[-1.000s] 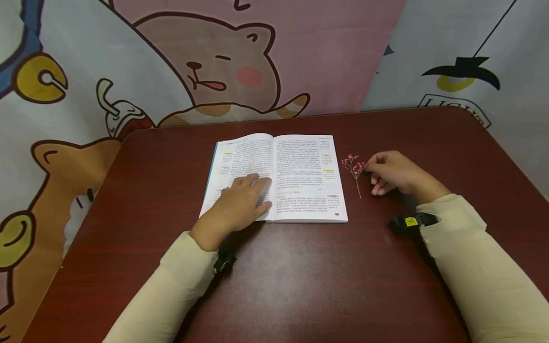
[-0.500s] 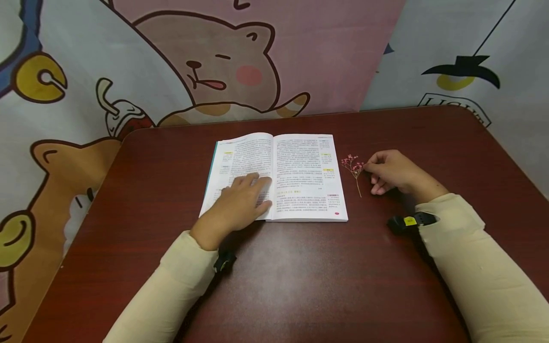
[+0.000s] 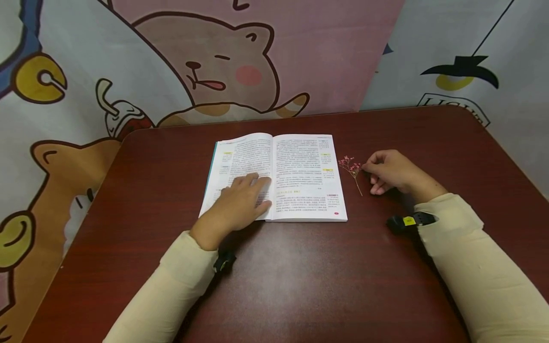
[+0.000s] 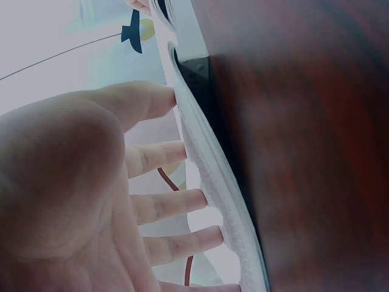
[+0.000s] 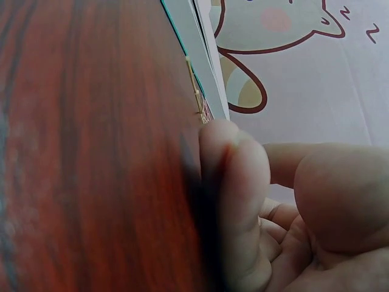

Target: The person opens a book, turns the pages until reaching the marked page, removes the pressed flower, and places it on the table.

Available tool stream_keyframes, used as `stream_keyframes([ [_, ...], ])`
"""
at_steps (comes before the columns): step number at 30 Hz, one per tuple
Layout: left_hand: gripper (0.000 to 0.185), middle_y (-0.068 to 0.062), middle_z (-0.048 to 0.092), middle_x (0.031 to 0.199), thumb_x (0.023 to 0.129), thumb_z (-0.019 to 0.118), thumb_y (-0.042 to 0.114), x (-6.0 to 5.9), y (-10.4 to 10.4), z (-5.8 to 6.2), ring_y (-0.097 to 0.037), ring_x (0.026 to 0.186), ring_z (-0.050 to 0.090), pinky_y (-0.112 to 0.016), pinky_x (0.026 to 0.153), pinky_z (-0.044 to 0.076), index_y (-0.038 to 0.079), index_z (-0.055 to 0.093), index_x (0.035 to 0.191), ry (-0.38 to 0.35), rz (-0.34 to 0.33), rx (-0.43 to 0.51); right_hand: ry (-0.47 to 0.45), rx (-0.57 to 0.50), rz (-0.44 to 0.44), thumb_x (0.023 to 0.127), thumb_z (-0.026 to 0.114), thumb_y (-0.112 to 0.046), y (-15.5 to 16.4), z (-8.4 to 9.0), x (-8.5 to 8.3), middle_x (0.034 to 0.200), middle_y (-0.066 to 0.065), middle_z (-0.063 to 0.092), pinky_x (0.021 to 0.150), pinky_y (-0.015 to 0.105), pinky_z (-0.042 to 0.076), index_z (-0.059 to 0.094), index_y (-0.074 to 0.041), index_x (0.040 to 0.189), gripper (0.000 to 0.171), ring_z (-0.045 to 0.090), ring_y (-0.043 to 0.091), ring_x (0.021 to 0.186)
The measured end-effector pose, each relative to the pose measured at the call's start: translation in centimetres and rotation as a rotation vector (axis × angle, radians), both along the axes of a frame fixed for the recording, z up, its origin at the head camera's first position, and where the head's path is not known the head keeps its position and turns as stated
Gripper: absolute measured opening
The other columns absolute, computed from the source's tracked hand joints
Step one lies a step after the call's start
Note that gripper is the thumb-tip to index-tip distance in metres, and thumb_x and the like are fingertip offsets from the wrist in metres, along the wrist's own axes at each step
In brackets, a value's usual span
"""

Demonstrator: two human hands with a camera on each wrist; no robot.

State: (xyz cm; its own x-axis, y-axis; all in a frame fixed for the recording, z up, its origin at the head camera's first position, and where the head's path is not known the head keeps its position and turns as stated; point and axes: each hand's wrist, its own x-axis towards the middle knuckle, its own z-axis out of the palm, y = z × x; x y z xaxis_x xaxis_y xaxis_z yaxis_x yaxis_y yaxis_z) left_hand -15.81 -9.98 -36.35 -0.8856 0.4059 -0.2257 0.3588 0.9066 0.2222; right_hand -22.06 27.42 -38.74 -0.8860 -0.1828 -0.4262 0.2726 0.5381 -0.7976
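A dark red wooden table (image 3: 300, 286) is seen in front of a cloth backdrop (image 3: 206, 62) printed with cartoon animals. An open book (image 3: 296, 176) is laid flat near the middle of the table, its pages facing up. The left page is pressed down by the left hand (image 3: 240, 200), whose fingers (image 4: 164, 204) are held straight and spread, the tips touching the paper. The right hand (image 3: 388, 171) is rested on the table to the right of the book, with its fingers curled. A small dried sprig (image 3: 352, 172) with pink flowers is lying on the table just beside the right edge of the book, and its flower end is pinched between the thumb and forefinger (image 5: 234, 176) of the right hand.
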Motion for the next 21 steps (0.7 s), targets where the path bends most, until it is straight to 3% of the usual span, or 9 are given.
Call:
stream_keyframes([
  [21, 0.059, -0.014, 0.035, 0.159, 0.102, 0.053, 0.043, 0.0, 0.0, 0.0, -0.041, 0.145, 0.035, -0.067, 0.106, 0.038, 0.021, 0.037, 0.154, -0.003, 0.006, 0.005, -0.027, -0.068, 0.015, 0.104, 0.050, -0.024, -1.1, 1.2, 0.3, 0.066, 0.004, 0.059, 0.057, 0.037, 0.059, 0.046, 0.005, 0.123, 0.035, 0.067, 0.016, 0.054],
])
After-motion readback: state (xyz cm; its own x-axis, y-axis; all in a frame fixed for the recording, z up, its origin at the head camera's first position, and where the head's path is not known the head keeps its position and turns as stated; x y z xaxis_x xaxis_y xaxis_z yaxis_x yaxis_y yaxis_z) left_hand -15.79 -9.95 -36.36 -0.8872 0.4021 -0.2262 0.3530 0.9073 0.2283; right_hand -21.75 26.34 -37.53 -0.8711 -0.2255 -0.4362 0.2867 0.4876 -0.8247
